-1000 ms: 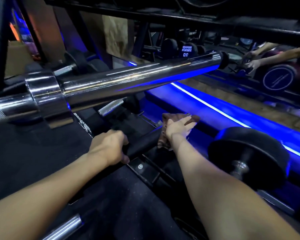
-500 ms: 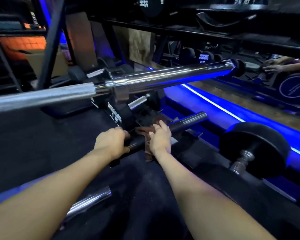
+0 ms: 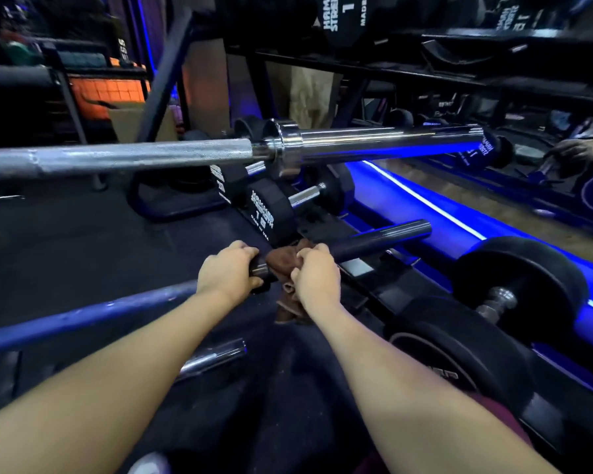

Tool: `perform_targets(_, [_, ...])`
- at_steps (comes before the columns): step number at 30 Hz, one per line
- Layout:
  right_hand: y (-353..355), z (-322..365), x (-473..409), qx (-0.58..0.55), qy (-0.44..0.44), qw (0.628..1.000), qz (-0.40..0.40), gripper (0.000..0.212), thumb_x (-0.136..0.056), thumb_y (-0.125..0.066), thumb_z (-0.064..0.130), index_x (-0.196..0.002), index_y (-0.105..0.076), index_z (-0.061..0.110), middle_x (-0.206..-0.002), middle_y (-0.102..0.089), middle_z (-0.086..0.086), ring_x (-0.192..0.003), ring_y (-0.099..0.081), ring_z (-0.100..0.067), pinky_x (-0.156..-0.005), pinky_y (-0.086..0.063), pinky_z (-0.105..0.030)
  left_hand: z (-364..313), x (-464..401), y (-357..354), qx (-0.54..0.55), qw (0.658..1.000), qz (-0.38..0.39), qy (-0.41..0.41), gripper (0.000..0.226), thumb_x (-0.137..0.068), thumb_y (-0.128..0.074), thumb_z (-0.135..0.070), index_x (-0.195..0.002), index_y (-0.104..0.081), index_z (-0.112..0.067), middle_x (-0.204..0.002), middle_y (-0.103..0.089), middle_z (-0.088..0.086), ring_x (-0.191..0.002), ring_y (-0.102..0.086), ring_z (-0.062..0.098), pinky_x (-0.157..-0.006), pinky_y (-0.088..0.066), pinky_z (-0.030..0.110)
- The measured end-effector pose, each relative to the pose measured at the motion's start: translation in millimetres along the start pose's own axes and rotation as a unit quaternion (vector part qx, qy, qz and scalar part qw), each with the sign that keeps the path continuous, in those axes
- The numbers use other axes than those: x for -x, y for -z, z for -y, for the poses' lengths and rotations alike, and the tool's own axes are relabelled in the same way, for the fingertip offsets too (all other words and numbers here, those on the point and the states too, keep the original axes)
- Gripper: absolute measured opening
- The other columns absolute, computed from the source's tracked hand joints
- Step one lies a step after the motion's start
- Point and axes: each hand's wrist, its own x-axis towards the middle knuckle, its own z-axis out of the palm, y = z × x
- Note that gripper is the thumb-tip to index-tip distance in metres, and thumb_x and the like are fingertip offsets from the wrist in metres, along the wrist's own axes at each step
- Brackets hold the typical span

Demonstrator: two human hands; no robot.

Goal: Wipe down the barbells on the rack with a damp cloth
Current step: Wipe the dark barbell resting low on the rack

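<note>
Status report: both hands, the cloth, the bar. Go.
Left hand grips the dark lower barbell. Right hand clamps the brown cloth round that bar beside it. Chrome barbell crosses above, clear of both hands.

**Chrome, black and blue light**

The cloth (image 3: pixel 283 260) is brown. The upper barbell (image 3: pixel 144 159) is silver, its grip finely cross-hatched, its sleeve mirror-bright with a blue sheen. The lower barbell (image 3: pixel 380 239) looks dark with blue glints. The dumbbells (image 3: pixel 517 275) are black, some with white lettering. The light strip (image 3: pixel 435 206) glows blue-white. A crate (image 3: pixel 112 92) shows orange.
</note>
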Motion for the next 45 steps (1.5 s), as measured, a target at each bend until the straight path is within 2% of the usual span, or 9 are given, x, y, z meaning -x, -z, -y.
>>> perform_targets(8, [16, 19, 32, -0.06, 0.006, 0.996, 0.065, 0.032, -0.086, -0.066, 0.019, -0.117, -0.065, 0.021, -0.122, -0.062, -0.004, -0.112, -0.058, -0.025, -0.092, -0.041, -0.027, 14, 31, 15, -0.025, 0.999, -0.008, 0.038, 0.048, -0.088, -0.063, -0.034, -0.133, -0.05, -0.025, -0.132, -0.05, 0.0, -0.119, -0.052, 0.024, -0.092, -0.04, 0.034])
perform_targets(17, [22, 61, 32, -0.075, 0.073, 0.994, 0.031, 0.027, -0.087, -0.061, 0.017, -0.114, -0.067, 0.022, -0.12, -0.061, -0.005, -0.11, -0.059, -0.027, -0.087, -0.044, -0.029, 48, 71, 49, -0.073, 0.994, -0.028, 0.082, 0.052, -0.091, -0.057, -0.041, -0.138, -0.045, -0.025, -0.135, -0.048, 0.0, -0.119, -0.051, 0.023, -0.094, -0.039, 0.034])
perform_targets(23, [15, 51, 7, -0.088, 0.027, 0.995, -0.043, 0.026, -0.092, -0.054, 0.019, -0.116, -0.063, 0.022, -0.122, -0.051, -0.006, -0.112, -0.055, -0.029, -0.086, -0.042, -0.034, 54, 67, 44, -0.063, 0.993, -0.03, 0.092, 0.049, -0.093, -0.054, -0.038, -0.139, -0.044, -0.025, -0.136, -0.046, -0.001, -0.12, -0.05, 0.022, -0.095, -0.039, 0.034])
perform_targets(26, [9, 41, -5, -0.104, 0.018, 0.993, -0.05, 0.034, -0.093, -0.052, 0.018, -0.125, -0.057, 0.028, -0.124, -0.05, -0.005, -0.113, -0.053, -0.03, -0.088, -0.042, -0.035, 47, 53, 29, -0.006, 0.995, -0.031, 0.093, 0.048, -0.094, -0.053, -0.035, -0.14, -0.042, -0.025, -0.137, -0.045, -0.002, -0.122, -0.049, 0.022, -0.096, -0.039, 0.035])
perform_targets(30, [-13, 30, -5, -0.084, 0.073, 0.994, 0.02, 0.041, -0.095, -0.05, 0.019, -0.133, -0.052, 0.034, -0.132, -0.043, -0.003, -0.114, -0.05, -0.031, -0.092, -0.04, -0.035, 34, 22, 7, 0.093, 0.993, -0.028, 0.072, 0.045, -0.096, -0.05, -0.025, -0.14, -0.042, -0.025, -0.14, -0.044, -0.002, -0.125, -0.046, 0.024, -0.097, -0.039, 0.035])
perform_targets(35, [-25, 12, 5, -0.042, 0.129, 0.99, 0.031, 0.041, -0.094, -0.052, 0.019, -0.131, -0.054, 0.034, -0.132, -0.037, 0.0, -0.105, -0.05, -0.031, -0.086, -0.039, -0.032, 34, -5, -12, 0.193, 0.981, -0.015, 0.01, 0.052, -0.09, -0.05, -0.001, -0.138, -0.047, -0.02, -0.14, -0.049, 0.002, -0.128, -0.046, 0.021, -0.106, -0.034, 0.027])
perform_targets(40, [-19, -5, 25, -0.038, 0.126, 0.99, 0.051, 0.04, -0.092, -0.054, 0.018, -0.13, -0.057, 0.03, -0.128, -0.04, -0.001, -0.108, -0.053, -0.026, -0.09, -0.037, -0.029, 37, -10, -15, 0.133, 0.986, -0.005, -0.095, 0.051, -0.083, -0.054, 0.006, -0.131, -0.056, -0.013, -0.135, -0.052, 0.003, -0.124, -0.05, 0.021, -0.105, -0.032, 0.021])
perform_targets(42, [-13, -10, 28, -0.011, 0.106, 0.992, 0.07, 0.039, -0.093, -0.055, 0.02, -0.13, -0.057, 0.031, -0.127, -0.043, -0.001, -0.113, -0.052, -0.022, -0.09, -0.034, -0.026, 39, -11, -14, 0.111, 0.987, 0.004, -0.115, 0.045, -0.089, -0.053, -0.001, -0.132, -0.055, -0.014, -0.137, -0.051, 0.001, -0.125, -0.049, 0.021, -0.108, -0.033, 0.025])
perform_targets(45, [-5, -19, 30, 0.012, 0.065, 0.996, 0.068, 0.037, -0.093, -0.055, 0.022, -0.129, -0.058, 0.032, -0.123, -0.05, -0.005, -0.115, -0.053, -0.025, -0.094, -0.037, -0.03, 34, -13, -9, 0.08, 0.991, 0.028, -0.108, 0.039, -0.097, -0.047, -0.015, -0.136, -0.051, -0.012, -0.142, -0.046, 0.003, -0.13, -0.043, 0.022, -0.11, -0.029, 0.026])
